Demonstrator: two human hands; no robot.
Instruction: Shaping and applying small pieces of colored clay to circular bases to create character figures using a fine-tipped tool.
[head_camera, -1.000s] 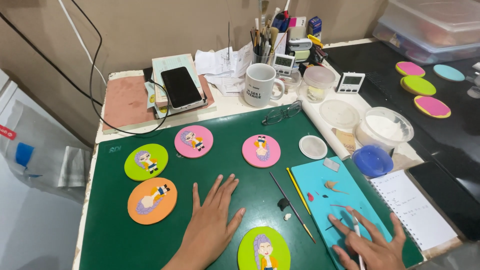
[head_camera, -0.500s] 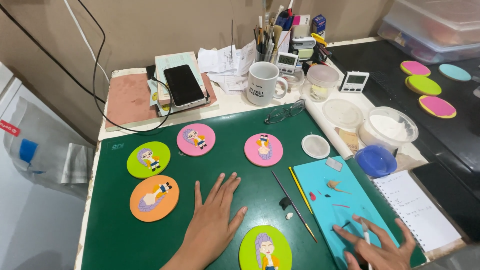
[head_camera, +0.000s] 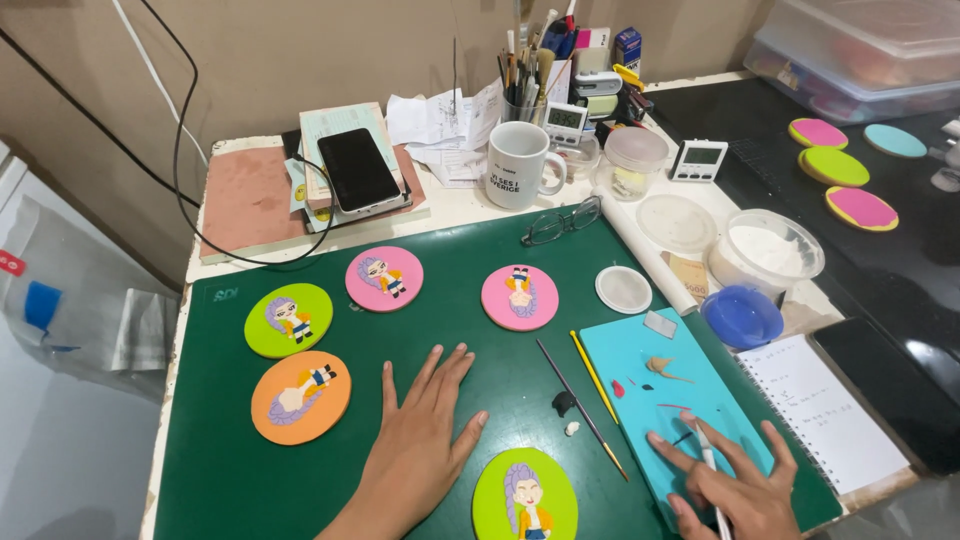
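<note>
My left hand (head_camera: 420, 440) lies flat, fingers spread, on the green cutting mat (head_camera: 450, 260), holding nothing. Just right of its wrist sits a lime-green round plaque with a purple-haired figure (head_camera: 524, 495). My right hand (head_camera: 735, 480) rests on the turquoise work sheet (head_camera: 640, 355) at the lower right and grips a thin white tool (head_camera: 708, 462) whose tip touches a small dark strip of clay. Small bits of tan, red and dark clay lie on the sheet. Between the hands lie a dark brush (head_camera: 580, 408) and a yellow stick (head_camera: 594, 376).
Several round plaques sit on the mat: orange (head_camera: 300, 396), lime (head_camera: 288, 319), pink (head_camera: 384, 278) and pink (head_camera: 519, 297). Glasses (head_camera: 562, 222), mug (head_camera: 518, 164), phone (head_camera: 357, 169), tool cup, timers, white powder tub (head_camera: 766, 250), blue lid (head_camera: 742, 316) and notebook (head_camera: 822, 410) surround it. More discs lie far right.
The view has shifted slightly. My right hand has slid a little down and right on the turquoise sheet with the tool. The left hand stays flat on the mat.
</note>
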